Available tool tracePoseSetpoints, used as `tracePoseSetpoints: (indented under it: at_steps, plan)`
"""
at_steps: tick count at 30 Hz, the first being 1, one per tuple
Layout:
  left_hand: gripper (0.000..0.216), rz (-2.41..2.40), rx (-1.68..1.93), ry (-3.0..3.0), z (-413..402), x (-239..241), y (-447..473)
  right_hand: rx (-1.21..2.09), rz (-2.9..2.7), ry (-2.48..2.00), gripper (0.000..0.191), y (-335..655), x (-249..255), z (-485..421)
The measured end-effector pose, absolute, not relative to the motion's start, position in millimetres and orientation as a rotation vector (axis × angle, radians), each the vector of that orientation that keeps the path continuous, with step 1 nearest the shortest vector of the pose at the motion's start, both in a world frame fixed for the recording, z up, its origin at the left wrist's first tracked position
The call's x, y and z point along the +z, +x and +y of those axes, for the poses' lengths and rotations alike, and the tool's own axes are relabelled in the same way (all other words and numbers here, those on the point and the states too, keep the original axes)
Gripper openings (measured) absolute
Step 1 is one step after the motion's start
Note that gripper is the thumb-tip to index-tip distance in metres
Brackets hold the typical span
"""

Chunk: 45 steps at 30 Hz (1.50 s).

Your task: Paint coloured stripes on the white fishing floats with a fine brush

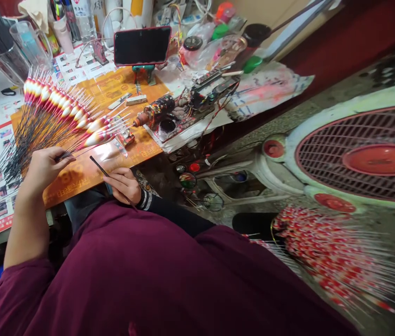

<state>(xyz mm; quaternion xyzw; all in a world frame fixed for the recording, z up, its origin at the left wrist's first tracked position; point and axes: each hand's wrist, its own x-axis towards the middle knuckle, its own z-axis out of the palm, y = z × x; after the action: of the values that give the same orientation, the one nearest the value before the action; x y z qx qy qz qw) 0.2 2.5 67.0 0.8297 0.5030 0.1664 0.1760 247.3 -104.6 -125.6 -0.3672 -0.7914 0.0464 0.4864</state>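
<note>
My left hand (45,168) is closed on the thin stems of a fan of fishing floats (67,114), painted red, yellow and white, that lie spread over the orange mat (141,144). My right hand (125,184) pinches a thin dark brush (104,171) like a pen, its tip pointing up-left toward the floats. The right wrist has a black striped cuff. My maroon garment fills the lower part of the view.
A phone (142,45) stands on a holder at the back. A small motor rig (169,112) with wires sits right of the mat. Jars and cups crowd the far edge. A fan (358,154) and a bunch of red floats (323,252) are on the floor.
</note>
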Motion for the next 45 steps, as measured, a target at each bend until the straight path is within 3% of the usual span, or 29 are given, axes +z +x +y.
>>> tracePoseSetpoints:
  at_steps: [11,36,45]
  plan:
    - [0.022,1.363,0.519,2.252,5,48,13,-0.014,-1.833,-0.890,0.052,245,-108,-115]
    - [0.012,1.319,0.584,2.192,2,44,19,0.061,-1.871,-1.025,0.055,240,-117,-119]
    - [0.010,1.327,0.586,2.197,2,43,19,0.045,-1.820,-0.892,0.067,243,-111,-118]
